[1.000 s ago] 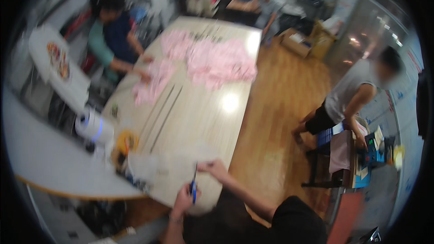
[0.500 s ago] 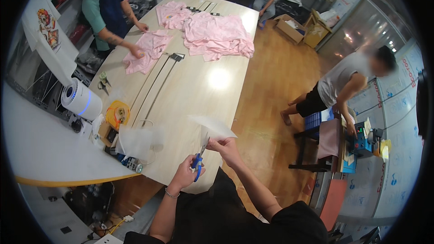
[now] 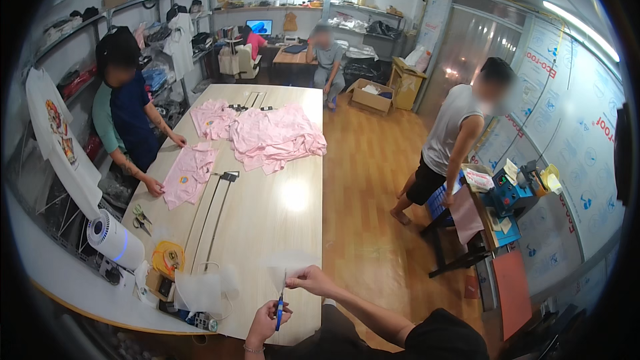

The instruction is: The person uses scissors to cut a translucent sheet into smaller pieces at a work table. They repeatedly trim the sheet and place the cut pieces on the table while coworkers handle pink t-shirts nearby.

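My left hand (image 3: 265, 321) is closed round the handles of blue-handled scissors (image 3: 279, 315), whose blades point away from me. Pinched in my right hand (image 3: 315, 282) is a thin translucent white sheet (image 3: 283, 268), with the scissor blades right at its edge. Whether the blades are parted is too small to tell. Both hands are over the near end of the long pale table (image 3: 267, 227). To the left of them lie more translucent sheets (image 3: 200, 291).
Pink shirts (image 3: 277, 137) lie at the table's far end. A co-worker's hands touch a pink shirt (image 3: 189, 175) at the left. Scissors (image 3: 141, 219), a yellow container (image 3: 168, 258) and a white cylindrical appliance (image 3: 115, 239) line the left side. At right, a person stands beside a blue machine (image 3: 510, 193).
My view has tilted up, showing more of the room. The scissors now stand more upright in my left hand. The person at right has straightened, and the co-worker's pink shirt lies flatter.
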A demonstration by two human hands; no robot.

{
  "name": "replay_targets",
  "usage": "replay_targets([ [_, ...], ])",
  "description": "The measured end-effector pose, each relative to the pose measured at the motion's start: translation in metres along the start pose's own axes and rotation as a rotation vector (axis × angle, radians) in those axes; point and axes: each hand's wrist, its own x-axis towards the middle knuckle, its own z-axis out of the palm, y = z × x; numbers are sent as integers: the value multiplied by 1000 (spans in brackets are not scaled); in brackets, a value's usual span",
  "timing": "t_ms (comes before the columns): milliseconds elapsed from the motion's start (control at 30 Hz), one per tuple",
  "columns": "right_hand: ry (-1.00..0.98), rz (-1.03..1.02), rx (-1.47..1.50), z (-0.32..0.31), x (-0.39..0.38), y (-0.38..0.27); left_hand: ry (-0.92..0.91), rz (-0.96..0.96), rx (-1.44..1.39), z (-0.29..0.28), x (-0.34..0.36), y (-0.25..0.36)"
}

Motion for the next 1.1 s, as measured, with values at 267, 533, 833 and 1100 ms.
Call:
replay_targets([
  [267,-63,27,-106,26,2,-6,57,-4,-66,-4,-21,-26],
  [533,-129,12,-189,38,16,19,167,35,-83,0,-36,-40],
  [833,-53,-14,-141,24,6,6,90,-41,-14,2,-26,-18],
  [1100,62,-16,-188,4,-15,16,-14,-63,20,14,-7,-15],
])
